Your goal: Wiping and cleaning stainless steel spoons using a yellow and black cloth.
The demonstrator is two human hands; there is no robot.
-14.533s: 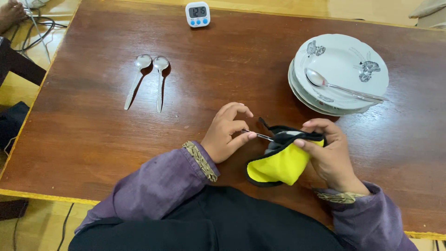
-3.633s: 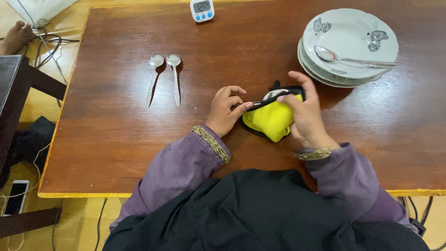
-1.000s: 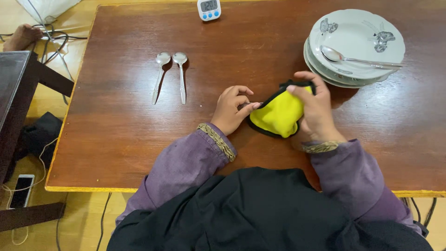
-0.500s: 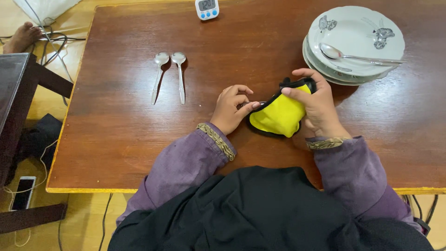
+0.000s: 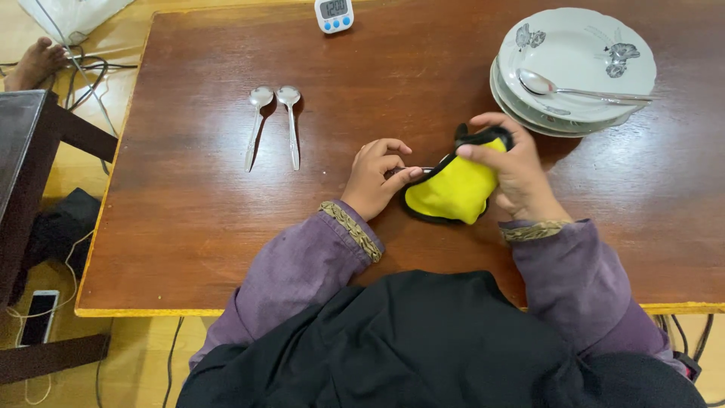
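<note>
My left hand (image 5: pixel 374 177) pinches the thin metal handle of a spoon (image 5: pixel 420 168) low over the brown table (image 5: pixel 189 227). The spoon's bowl is hidden inside a yellow cloth with black trim (image 5: pixel 453 189). My right hand (image 5: pixel 513 174) is wrapped around that cloth, thumb pressing on its upper black edge. Both hands sit close together near the middle of the table, just in front of my body.
Two spoons (image 5: pixel 273 125) lie side by side at the left. A stack of white flowered plates (image 5: pixel 581 45) with one spoon (image 5: pixel 581 89) on top stands at the back right. A small white timer (image 5: pixel 334 15) sits at the far edge. Cables, a phone and another person's foot (image 5: pixel 34 64) are on the floor at left.
Over the last second my right hand has shifted slightly on the cloth, rubbing it around the spoon. My left hand has kept its grip on the handle.
</note>
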